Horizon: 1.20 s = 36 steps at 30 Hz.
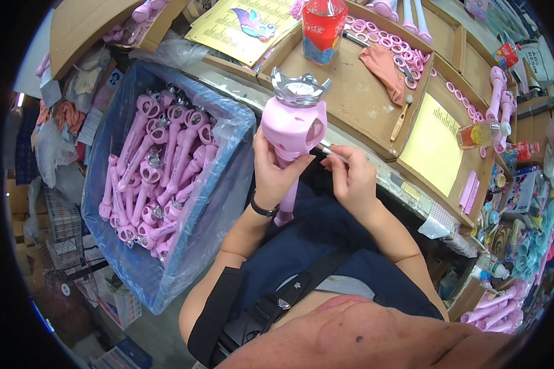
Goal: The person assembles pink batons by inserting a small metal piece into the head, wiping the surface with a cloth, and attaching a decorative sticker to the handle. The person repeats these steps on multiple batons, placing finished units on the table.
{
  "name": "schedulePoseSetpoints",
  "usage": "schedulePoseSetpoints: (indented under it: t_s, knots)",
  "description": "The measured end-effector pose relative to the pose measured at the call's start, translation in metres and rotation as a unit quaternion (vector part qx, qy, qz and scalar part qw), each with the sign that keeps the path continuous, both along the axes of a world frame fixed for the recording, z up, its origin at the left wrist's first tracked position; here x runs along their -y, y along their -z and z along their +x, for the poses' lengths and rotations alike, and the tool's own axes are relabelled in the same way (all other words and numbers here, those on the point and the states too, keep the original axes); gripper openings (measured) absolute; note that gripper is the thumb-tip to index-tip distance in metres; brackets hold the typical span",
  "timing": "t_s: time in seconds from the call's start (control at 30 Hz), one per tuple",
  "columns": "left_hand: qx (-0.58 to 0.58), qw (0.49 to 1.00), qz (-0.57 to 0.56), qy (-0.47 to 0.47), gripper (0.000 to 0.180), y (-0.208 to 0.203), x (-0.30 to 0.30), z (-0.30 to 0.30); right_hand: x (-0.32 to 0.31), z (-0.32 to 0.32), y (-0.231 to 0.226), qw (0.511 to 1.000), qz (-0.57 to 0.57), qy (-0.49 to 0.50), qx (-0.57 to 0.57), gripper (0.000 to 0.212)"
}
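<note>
My left hand (274,179) is wrapped round the neck of a pink toy wand (289,126), held upright in front of me. A silver crown (300,91) tops its round head, which has oval openings in the side. Below the hand, the pink handle points down toward my lap. Close to the wand's right side, my right hand (356,179) is closed in a pinch. A thin, pale stick-like piece (335,152) shows at its fingertips, too small to name. Whether it touches the wand cannot be made out.
A blue, plastic-lined crate (228,132) full of similar wands stands at left. On the bench are cardboard trays (366,132) with pink rings (406,58), a brush (402,120), an orange cloth (383,71), a red-labelled bottle (323,34) and a yellow sheet (429,144).
</note>
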<state>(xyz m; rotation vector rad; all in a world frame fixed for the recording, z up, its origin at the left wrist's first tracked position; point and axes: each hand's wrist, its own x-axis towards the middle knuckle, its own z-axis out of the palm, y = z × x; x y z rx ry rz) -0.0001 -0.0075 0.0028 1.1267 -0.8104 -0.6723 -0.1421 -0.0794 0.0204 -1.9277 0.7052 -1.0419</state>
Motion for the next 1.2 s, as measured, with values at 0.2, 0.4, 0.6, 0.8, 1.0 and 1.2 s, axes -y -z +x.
schedulePoseSetpoints:
  t_s: [0.2,0.4,0.6,0.8,1.0,1.2]
  knots:
    - [0.011,1.000,0.008,0.010,0.093,0.000,-0.004,0.005,0.006,-0.002,0.002,0.946,0.304,-0.085,0.077,0.015]
    - [0.046,0.999,0.017,-0.011,0.097,0.004,-0.005,0.005,0.001,-0.001,-0.003,0.988,0.153,-0.034,-0.005,0.015]
    - [0.107,0.993,-0.005,-0.039,0.098,0.009,-0.009,0.003,0.008,-0.009,-0.005,0.949,0.302,-0.088,0.002,0.019]
    - [0.080,0.997,0.000,-0.014,0.095,0.002,-0.008,0.006,0.004,-0.008,-0.005,0.981,0.185,-0.053,-0.020,0.018]
    - [-0.090,0.987,-0.119,-0.054,0.053,-0.002,0.004,0.025,0.004,-0.004,-0.034,0.991,-0.096,0.024,0.084,0.015]
    - [-0.151,0.971,-0.187,-0.017,0.055,-0.004,0.003,0.028,0.006,0.000,-0.068,0.975,-0.207,-0.036,0.067,0.025]
